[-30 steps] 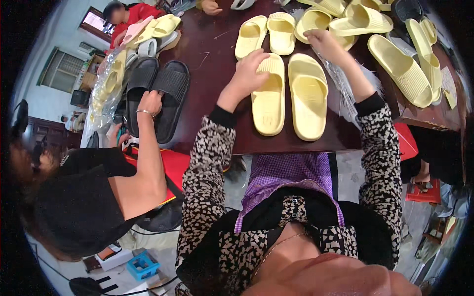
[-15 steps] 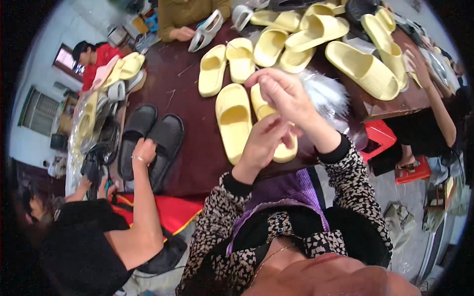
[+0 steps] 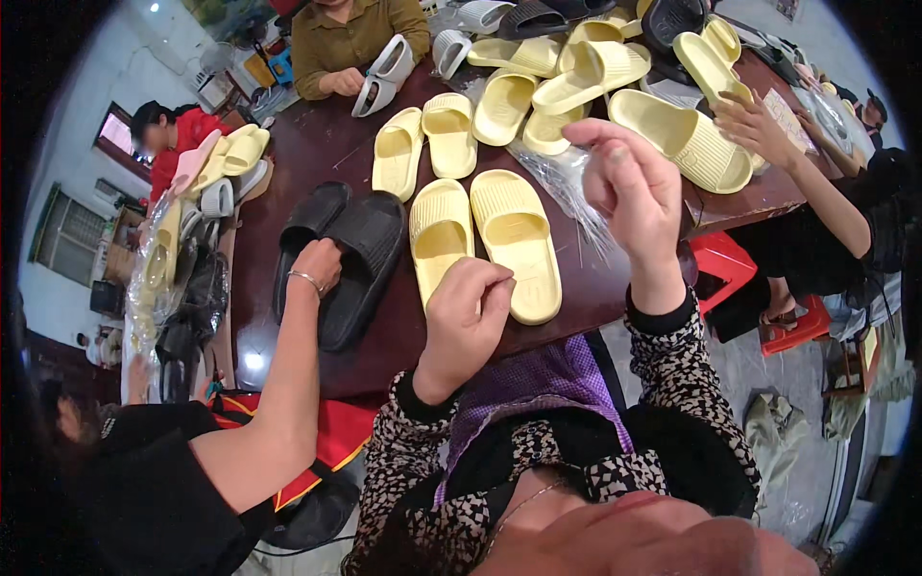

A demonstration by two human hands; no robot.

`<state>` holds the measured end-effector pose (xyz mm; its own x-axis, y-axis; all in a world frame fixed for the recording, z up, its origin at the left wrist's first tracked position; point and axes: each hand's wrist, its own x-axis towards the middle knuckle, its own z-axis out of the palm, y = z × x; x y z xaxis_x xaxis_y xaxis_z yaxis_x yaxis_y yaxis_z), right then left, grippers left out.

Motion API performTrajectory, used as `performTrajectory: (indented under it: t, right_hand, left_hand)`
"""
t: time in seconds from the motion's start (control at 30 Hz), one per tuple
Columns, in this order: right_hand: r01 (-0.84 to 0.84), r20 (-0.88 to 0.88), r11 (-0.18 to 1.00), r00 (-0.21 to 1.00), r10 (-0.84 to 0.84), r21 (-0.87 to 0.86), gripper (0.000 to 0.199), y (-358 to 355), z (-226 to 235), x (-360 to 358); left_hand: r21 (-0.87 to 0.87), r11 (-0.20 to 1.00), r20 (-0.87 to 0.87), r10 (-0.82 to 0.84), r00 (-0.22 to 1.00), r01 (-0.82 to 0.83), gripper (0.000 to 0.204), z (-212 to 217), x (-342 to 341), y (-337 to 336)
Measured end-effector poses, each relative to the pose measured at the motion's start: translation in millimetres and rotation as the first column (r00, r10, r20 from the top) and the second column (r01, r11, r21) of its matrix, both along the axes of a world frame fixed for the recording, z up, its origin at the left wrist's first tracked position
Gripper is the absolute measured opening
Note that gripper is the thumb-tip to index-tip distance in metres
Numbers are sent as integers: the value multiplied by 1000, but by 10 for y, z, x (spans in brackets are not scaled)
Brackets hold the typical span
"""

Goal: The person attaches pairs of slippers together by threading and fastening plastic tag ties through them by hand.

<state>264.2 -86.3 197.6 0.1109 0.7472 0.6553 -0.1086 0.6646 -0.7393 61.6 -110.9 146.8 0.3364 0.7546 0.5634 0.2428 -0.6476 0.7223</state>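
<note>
A pair of pale yellow slide slippers, the left slipper [image 3: 441, 226] and the right slipper [image 3: 519, 245], lies side by side in front of me. My left hand [image 3: 466, 317] is pinched over the heel end of the pair, covering part of the left slipper. Raised to the right of the pair, my right hand [image 3: 629, 187] has its fingers curled in and thumb pressed against them. Anything thin between the fingertips of either hand is too small to make out. Behind the pair stands another yellow pair [image 3: 397, 154], toes away from me.
At my left a co-worker's hand [image 3: 317, 264] grips black slippers [image 3: 370, 269]. More yellow slippers [image 3: 682, 139] crowd the right side, beside clear plastic bags [image 3: 567, 182]. Across the table a person holds grey slippers [image 3: 384, 77]. A red stool [image 3: 720, 274] stands at right.
My hands, close together before, have drawn apart: the left down and left, the right up and right. The co-worker's black slippers shifted right, and another person's hand reached onto the right-hand yellow slippers.
</note>
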Motion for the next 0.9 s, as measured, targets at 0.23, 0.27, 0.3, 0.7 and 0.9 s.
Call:
performTrajectory:
  t: [0.23,0.27,0.3,0.7,0.9]
  right_hand:
    - [72,244,968,970,-11,-242,32,-49,-515,39]
    - [76,305,938,952,33,-337,32,-51,-677,19]
    - [53,296,929,953,62,-365,32,-72,-851,33]
    - [475,871,852,489,-48,-219,24,-50,-1501,-118]
    - [552,950,828,301,-89,-97,21,-31,-1424,-142]
  left_hand:
    - [298,954,-181,99,979,-42,8,-231,-105,-42]
    - [313,949,-219,109,970,-36,9,-337,-126,-13]
    - [323,946,-255,110,961,-22,9,-433,-138,-16]
    - [339,940,-433,186,882,-32,16,-910,-222,-150]
    - [283,959,-466,166,869,-31,9,-907,-266,-38]
